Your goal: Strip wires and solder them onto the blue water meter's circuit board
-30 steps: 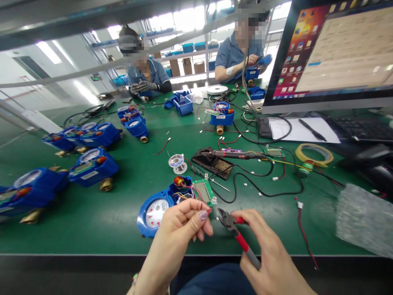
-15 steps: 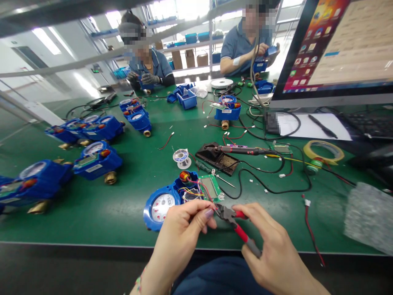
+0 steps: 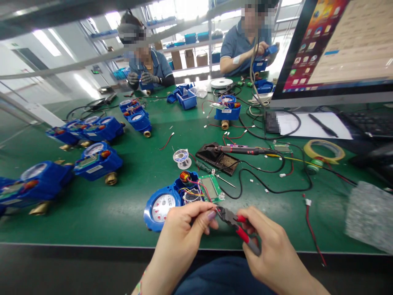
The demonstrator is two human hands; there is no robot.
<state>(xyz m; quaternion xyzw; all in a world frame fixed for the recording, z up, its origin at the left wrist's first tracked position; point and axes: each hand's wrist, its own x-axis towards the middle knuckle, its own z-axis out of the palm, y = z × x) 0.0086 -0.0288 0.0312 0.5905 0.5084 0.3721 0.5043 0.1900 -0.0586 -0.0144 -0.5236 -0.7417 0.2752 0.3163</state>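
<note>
Green desk with a monitor at far right. Closed blue meters line the left side, and people across the desk work on their own units. The open meter lies face-up at the near edge, right in front of the hands, with its display board tipped out to the right on thin coloured wiring. Left hand has thumb and forefinger pressed together on what looks like a red lead from that wiring; the pinched end is hidden by the fingers. Right hand is clamped round the red grips of the cutters, nose pointing left and touching or just short of the left thumb tip. Can't tell if the jaws are biting or apart. Soldering iron sits on its stand behind, with the solder spool just left of it. Handling, my read: the lead is light, limp and easy to tear off at the solder joints, so take it close to the free end and leave slack toward the board. The meter body looks heavy enough with its brass fittings to stay put. The cutters are stiff, so grip low on the handles. Versus 1 s ago: there was a clear gap between cutter nose and left fingers and it's now closed. Both hands sit closer to the meter, and the view has tipped down a bit.
</note>
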